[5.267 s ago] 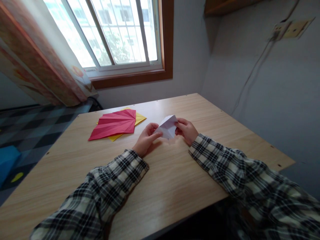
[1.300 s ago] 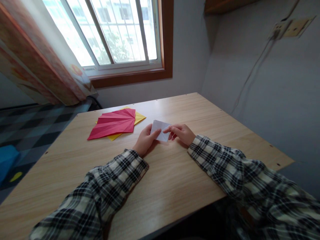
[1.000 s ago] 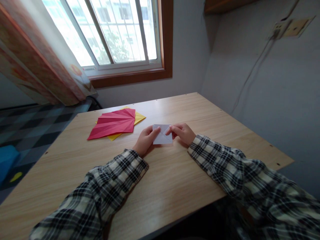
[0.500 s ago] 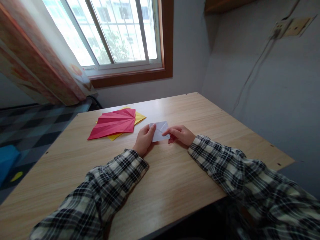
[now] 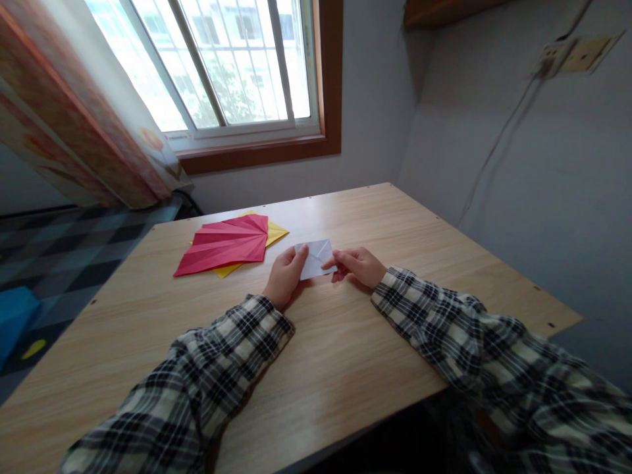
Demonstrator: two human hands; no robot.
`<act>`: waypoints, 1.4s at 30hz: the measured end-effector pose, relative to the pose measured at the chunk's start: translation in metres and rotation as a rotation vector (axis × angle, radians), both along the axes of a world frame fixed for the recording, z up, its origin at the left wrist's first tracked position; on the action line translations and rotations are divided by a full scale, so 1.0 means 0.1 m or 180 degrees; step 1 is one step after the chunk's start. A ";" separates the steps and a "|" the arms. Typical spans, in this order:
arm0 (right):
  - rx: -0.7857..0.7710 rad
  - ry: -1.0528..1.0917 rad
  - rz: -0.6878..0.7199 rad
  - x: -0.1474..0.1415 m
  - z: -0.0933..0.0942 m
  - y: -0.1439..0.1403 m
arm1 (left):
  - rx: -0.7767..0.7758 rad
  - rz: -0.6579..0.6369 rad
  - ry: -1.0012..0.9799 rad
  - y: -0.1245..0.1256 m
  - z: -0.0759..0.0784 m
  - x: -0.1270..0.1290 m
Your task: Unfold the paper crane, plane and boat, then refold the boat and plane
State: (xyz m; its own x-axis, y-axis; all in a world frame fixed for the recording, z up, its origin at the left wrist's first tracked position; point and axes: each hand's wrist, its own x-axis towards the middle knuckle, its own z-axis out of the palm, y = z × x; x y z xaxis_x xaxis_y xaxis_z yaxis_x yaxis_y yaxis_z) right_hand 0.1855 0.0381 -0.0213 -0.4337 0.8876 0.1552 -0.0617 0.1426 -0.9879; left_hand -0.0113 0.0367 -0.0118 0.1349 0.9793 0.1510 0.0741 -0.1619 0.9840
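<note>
On the pale wood-grain table, a pleated red paper sheet overlaps a yellow paper sheet toward the far left. Over the table, my left hand pinches a small folded white paper by its left edge; my right hand touches its right side, whether pinching or only resting I cannot tell.

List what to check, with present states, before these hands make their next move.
1. Left hand holds the white paper, thumb on top: ok.
2. Right hand touches the white paper at its right side: ok.
3. Right hand firmly pinching that side: cannot tell.
4. Underside of the white paper flat: cannot tell, hidden.
5. Red paper and yellow paper apart from both hands: ok.
</note>
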 end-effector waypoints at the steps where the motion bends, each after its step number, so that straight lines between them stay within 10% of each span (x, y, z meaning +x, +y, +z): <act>1: -0.0016 0.0026 0.0024 0.00 0.00 0.00 | 0.0013 0.0014 0.0021 0.00 0.00 0.00; 11: -0.0313 0.0158 0.0463 0.01 0.02 -0.02 | 0.0028 0.0056 0.0067 -0.01 0.02 0.01; 42: 0.0214 -0.0026 -0.0088 0.03 0.00 0.03 | -0.0181 -0.0061 -0.0001 -0.06 0.06 0.03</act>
State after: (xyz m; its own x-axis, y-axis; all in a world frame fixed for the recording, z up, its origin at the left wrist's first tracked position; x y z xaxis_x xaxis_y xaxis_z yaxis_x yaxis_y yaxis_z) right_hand 0.1884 0.0408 -0.0213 -0.4106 0.8869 0.2115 -0.0488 0.2103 -0.9764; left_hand -0.0087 0.0310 -0.0057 0.1538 0.9835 0.0953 0.0712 -0.1072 0.9917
